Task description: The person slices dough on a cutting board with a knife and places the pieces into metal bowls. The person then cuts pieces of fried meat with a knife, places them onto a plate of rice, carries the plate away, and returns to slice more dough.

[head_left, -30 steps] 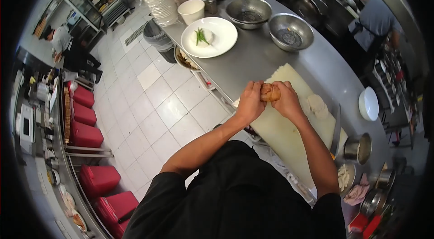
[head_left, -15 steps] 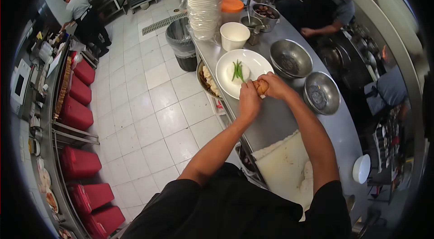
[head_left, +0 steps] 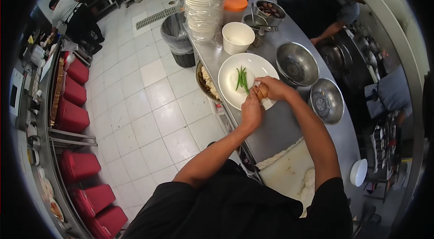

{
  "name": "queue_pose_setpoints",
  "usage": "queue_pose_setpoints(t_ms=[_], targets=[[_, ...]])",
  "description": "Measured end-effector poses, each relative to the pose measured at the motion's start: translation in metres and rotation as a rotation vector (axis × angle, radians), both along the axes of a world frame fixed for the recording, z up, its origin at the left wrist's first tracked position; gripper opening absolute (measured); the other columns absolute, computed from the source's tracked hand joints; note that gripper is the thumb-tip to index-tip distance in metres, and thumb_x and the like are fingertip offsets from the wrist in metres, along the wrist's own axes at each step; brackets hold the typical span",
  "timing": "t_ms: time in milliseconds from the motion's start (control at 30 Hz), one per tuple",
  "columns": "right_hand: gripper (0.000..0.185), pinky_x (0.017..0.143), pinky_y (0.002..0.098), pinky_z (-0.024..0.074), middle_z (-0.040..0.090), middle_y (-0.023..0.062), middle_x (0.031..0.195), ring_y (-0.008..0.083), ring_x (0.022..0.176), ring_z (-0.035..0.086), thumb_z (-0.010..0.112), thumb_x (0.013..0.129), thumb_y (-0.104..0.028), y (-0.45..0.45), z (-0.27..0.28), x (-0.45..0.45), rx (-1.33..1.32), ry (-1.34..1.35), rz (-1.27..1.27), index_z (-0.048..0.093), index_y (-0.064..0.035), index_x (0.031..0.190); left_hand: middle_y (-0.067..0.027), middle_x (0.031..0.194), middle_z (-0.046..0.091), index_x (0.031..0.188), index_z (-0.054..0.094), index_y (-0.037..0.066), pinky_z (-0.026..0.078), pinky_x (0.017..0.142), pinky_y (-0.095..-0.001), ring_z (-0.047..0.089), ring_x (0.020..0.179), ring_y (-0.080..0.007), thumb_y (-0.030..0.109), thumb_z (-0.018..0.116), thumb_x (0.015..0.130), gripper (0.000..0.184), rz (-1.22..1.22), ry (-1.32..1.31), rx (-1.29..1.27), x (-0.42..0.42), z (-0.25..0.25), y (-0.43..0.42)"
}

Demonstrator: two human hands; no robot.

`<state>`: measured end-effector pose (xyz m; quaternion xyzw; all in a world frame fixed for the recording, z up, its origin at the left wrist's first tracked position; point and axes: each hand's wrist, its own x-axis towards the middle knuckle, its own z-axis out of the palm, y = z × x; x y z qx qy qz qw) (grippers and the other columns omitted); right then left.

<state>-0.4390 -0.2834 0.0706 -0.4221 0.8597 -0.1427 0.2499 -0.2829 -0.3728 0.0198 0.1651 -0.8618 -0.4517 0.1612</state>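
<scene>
A browned piece of food (head_left: 260,91) is held between my left hand (head_left: 252,109) and my right hand (head_left: 273,88), over the near right part of a white plate (head_left: 228,92). The fingers of both hands are closed round it. Beside it on the plate lie green stalks (head_left: 242,79) on a white mound (head_left: 234,76). Whether the browned piece touches the plate is hidden by my fingers. A pale cutting board (head_left: 285,169) with a light-coloured piece of food (head_left: 308,185) lies nearer my body.
Two steel bowls (head_left: 297,63) (head_left: 326,101) stand right of the plate. Behind it are a white tub (head_left: 238,38), stacked containers (head_left: 205,4) and an orange-lidded tub (head_left: 235,7). A bin (head_left: 177,39) stands on the floor. Other people work at the far left and right.
My hands have moved from above the cutting board to the plate, carrying the browned piece. The view has shifted, and the person at the upper right has come further into view.
</scene>
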Motion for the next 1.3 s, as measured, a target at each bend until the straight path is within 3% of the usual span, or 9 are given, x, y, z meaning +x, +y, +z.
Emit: queue_pose_setpoints(t_ms=[133,300,533,600,700,800,900,1000,1300], targets=[[0.073,0.093,0.0378,0.0537,0.061,0.0185,0.133,0.0317,0.106,0.067,0.067,0.074,0.005,0.007,0.008,0.013,-0.101,0.024,-0.211,0.052,-0.0101,0.144,-0.0245,0.091,0.068,0.135,0.049,-0.009,0.053,0.075,-0.0492,0.068,0.086,-0.0422,0.006,0.074,0.074,0.067,-0.015,0.017,0.095,0.01,0.009,-0.007],[0.061,0.086,0.0371,0.0563,0.069,0.0171,0.123,0.0294,0.09,0.072,0.065,0.077,0.003,0.012,-0.011,0.023,-0.179,0.109,-0.373,0.059,-0.0079,0.136,-0.0287,0.095,0.068,0.11,0.054,-0.007,0.053,0.083,-0.0513,0.066,0.093,-0.0464,0.004,0.076,0.073,0.044,-0.069,-0.106,0.198,0.011,0.02,-0.014],[0.046,0.083,0.0364,0.0571,0.073,0.0158,0.112,0.027,0.089,0.072,0.067,0.079,0.001,-0.001,-0.028,0.017,-0.33,0.14,-0.478,0.067,-0.0053,0.125,-0.0266,0.089,0.068,0.1,0.057,-0.006,0.054,0.08,-0.0495,0.067,0.088,-0.0453,0.006,0.077,0.074,0.034,-0.101,-0.144,0.274,0.006,0.021,-0.016],[0.044,0.081,0.037,0.0574,0.073,0.0165,0.11,0.0272,0.085,0.072,0.069,0.08,-0.001,0.005,-0.036,0.02,-0.38,0.261,-0.501,0.067,-0.0055,0.124,-0.0261,0.089,0.069,0.102,0.061,-0.006,0.054,0.079,-0.0474,0.068,0.085,-0.0434,0.007,0.078,0.074,0.035,-0.133,-0.174,0.281,0.007,0.026,-0.02],[0.039,0.081,0.0376,0.0571,0.072,0.0168,0.103,0.0266,0.085,0.071,0.071,0.082,-0.005,0.023,-0.014,0.048,-0.458,0.387,-0.766,0.067,-0.0037,0.121,-0.0254,0.092,0.07,0.109,0.066,-0.005,0.056,0.078,-0.0443,0.07,0.084,-0.0389,0.01,0.079,0.075,0.04,-0.18,-0.133,0.31,0.024,0.037,-0.034],[0.041,0.079,0.0379,0.0581,0.067,0.0169,0.106,0.0285,0.085,0.071,0.068,0.087,-0.007,0.049,-0.015,0.072,-0.403,0.385,-1.019,0.062,-0.0014,0.127,-0.0242,0.097,0.072,0.118,0.066,-0.002,0.057,0.08,-0.0396,0.072,0.086,-0.0317,0.012,0.078,0.081,0.042,-0.238,-0.112,0.316,0.046,0.047,-0.058],[0.045,0.075,0.0383,0.0591,0.066,0.0155,0.105,0.0262,0.083,0.069,0.067,0.092,-0.013,0.05,-0.02,0.074,-0.491,-0.369,-1.273,0.054,0.0001,0.133,-0.0214,0.103,0.073,0.119,0.067,-0.003,0.058,0.081,-0.0379,0.073,0.088,-0.0282,0.014,0.078,0.082,0.042,-0.234,-0.156,0.388,0.074,0.055,-0.081],[0.05,0.073,0.0384,0.0601,0.066,0.016,0.108,0.0251,0.083,0.069,0.064,0.095,-0.018,0.056,-0.037,0.07,-0.74,-0.828,-1.12,0.045,0.001,0.137,-0.0169,0.108,0.073,0.119,0.066,-0.004,0.058,0.082,-0.0358,0.072,0.091,-0.0247,0.013,0.078,0.084,0.041,-0.167,-0.174,0.436,0.11,0.051,-0.104],[0.039,0.074,0.0467,0.0626,0.062,0.02,0.117,0.0325,0.096,0.07,0.053,0.092,-0.007,0.053,-0.069,0.065,-0.884,-0.93,-0.883,0.042,-0.0017,0.129,-0.0177,0.115,0.07,0.123,0.064,-0.006,0.057,0.084,-0.0334,0.072,0.095,-0.0224,0.01,0.078,0.086,0.042,0.282,-0.184,0.478,0.253,0.024,-0.148]])
